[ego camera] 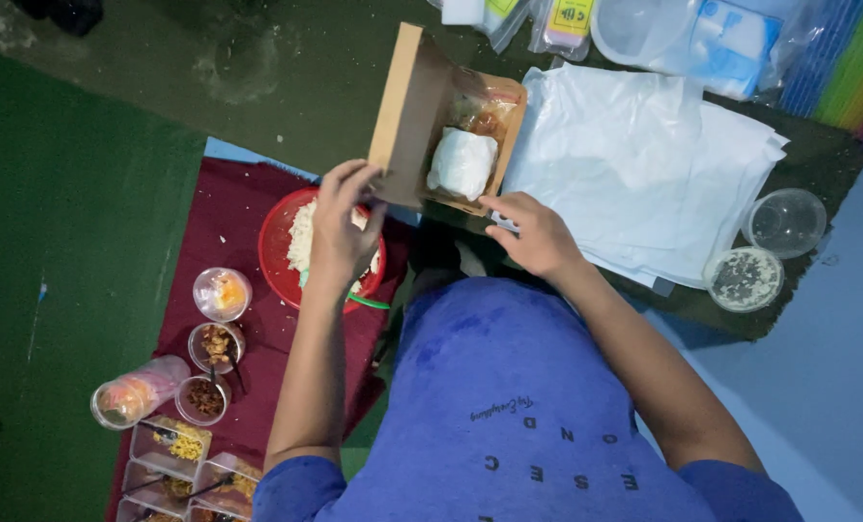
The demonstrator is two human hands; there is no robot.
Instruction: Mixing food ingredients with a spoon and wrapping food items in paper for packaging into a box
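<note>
Above the red bowl [277, 253], left hand [343, 224] grips the cardboard box [414, 116] lid edge, right hand [536, 235] pinches its front rim, white packet [462, 162] inside.

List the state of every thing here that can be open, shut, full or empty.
Cardboard box: lid open, packed with a white wrapped bundle.
Red bowl: holds rice.
Clear round tub: empty, no lid.
Left hand: grip on the box lid.
Right hand: touching the box edge.
</note>
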